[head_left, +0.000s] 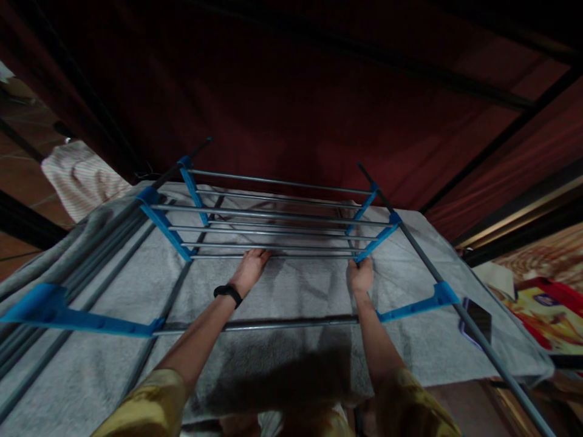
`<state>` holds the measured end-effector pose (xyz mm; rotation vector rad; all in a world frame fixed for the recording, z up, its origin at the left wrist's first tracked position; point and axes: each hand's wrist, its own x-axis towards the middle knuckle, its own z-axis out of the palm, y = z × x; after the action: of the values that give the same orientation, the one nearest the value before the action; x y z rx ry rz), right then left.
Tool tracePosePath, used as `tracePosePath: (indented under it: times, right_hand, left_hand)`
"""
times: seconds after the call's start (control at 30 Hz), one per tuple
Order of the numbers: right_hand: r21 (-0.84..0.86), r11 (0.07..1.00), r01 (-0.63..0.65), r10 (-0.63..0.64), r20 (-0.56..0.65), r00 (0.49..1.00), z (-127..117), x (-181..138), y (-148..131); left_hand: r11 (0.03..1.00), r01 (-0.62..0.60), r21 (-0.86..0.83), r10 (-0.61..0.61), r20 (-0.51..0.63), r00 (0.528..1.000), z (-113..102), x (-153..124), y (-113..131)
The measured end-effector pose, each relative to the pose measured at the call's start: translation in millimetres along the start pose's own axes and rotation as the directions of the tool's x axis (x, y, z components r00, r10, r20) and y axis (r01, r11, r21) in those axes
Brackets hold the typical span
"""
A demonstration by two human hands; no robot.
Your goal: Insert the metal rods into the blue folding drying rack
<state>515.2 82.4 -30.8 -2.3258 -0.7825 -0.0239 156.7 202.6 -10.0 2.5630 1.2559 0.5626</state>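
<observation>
A partly assembled rack of grey metal tubes and blue plastic brackets lies on a grey blanket [300, 285]. My left hand [251, 268], with a black band at its wrist, has its fingers curled over the nearest rod [310, 257] of the far tier. At that rod's right end, my right hand [361, 276] grips the lower tip of a blue bracket [380, 241]; its fingertips are partly hidden. Opposite sits the left blue bracket [166, 230]. Closer to me, a single rod [291, 325] joins the left near bracket [91, 318] and the right near bracket [416, 302].
Several loose tubes [104, 255] lie at the left. A phone [476, 323] rests on the blanket beneath the right side tube [501, 367]. Dark red fabric [291, 121] hangs behind the rack. A red and yellow package [546, 309] is at the far right, and striped cloth [86, 176] at the left.
</observation>
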Motion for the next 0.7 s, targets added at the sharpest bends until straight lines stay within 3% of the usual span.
tracePosePath:
  times: [0.3,0.7]
  right_hand:
    - [0.006,1.0,0.026,-0.026,-0.003,1.0,-2.7,-0.7,-0.8]
    - [0.0,0.999,0.035,-0.035,0.0,0.999,-3.2,2.0,1.1]
  left_hand:
    - [0.999,-0.008,-0.038,0.008,-0.001,1.0,-2.9,-2.0,1.6]
    - [0.997,-0.048,0.054,0.048,0.017,0.999,-4.7,0.0,2.4]
